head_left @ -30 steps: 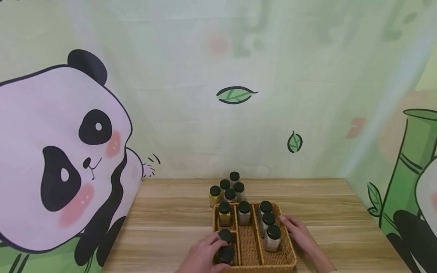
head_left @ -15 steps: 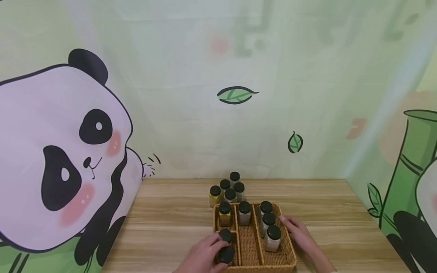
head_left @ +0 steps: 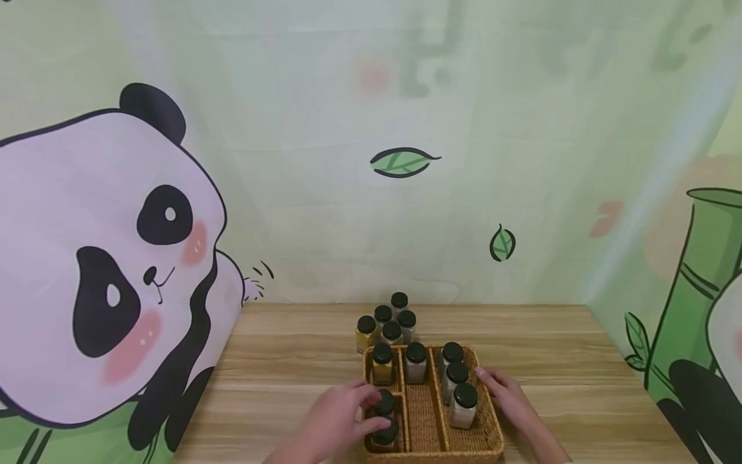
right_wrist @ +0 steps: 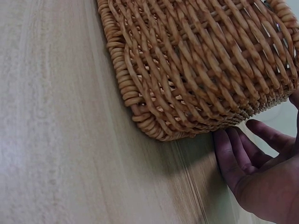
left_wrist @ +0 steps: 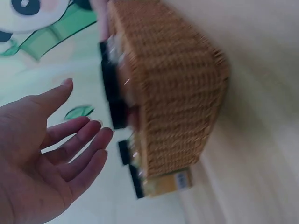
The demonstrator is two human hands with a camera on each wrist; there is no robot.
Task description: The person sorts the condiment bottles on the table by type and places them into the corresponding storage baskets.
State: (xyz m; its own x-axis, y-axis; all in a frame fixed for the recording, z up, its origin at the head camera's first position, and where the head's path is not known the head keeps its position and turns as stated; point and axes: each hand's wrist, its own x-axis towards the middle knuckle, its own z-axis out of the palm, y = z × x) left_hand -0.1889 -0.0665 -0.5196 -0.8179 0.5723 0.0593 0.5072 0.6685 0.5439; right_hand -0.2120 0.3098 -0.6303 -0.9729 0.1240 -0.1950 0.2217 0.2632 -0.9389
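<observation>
- The brown woven wicker basket (head_left: 435, 456) sits on the pale wood-grained table (head_left: 278, 374), its near rim close to the bottom of the head view.
- Table surface stretches left and right of the basket; the far table edge meets the green panda-print cloth (head_left: 313, 212).
- Wicker floor shows in front of the jars in the long middle compartment (head_left: 422, 419) and the right compartment (head_left: 472, 441).
- The person's left hand (head_left: 339, 412) has thumb and fingers spread apart, just beside two black-lidded jars (head_left: 385, 403) in the front-left compartment (head_left: 399, 410); the left wrist view shows a gap between fingertips and lids.
- The right hand (head_left: 510, 396) rests extended fingers against the basket's outer right side.
- Counted inside, seven jars: two front-left, one yellow-filled jar (head_left: 382, 370) rear-left, one pale-filled jar (head_left: 415, 369) in the middle, three clear jars (head_left: 464, 412) in the right compartment.
- Five more black-lidded jars (head_left: 366, 336) stand clustered behind the basket.
</observation>
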